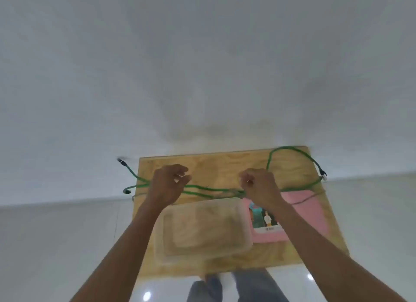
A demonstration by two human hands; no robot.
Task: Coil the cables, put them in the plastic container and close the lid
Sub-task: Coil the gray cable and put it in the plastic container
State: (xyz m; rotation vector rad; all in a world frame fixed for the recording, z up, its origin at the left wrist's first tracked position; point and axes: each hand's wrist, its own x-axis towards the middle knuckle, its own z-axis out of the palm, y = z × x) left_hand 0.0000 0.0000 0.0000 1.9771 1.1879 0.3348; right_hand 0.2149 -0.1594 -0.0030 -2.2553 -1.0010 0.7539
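Green cable [216,190] lies strung across the far half of the plywood tabletop [202,166], its plugged ends trailing past both side edges, and a thinner pale cable [302,200] (blurred) runs beside it. Both hands are curled round the green strands, left hand [167,184] and right hand [258,185] well apart. Just nearer sits the clear plastic container [202,229], lid on, beside a pink book [301,216].

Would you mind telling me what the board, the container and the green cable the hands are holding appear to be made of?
The board looks like unfinished plywood: pale tan, matte, with flowing grain. The container appears to be translucent, slightly cloudy plastic, since the wood grain shows through it. The green cable, held by the left hand and right hand, seems to have a smooth rubbery or plastic jacket; it bends in soft loops.
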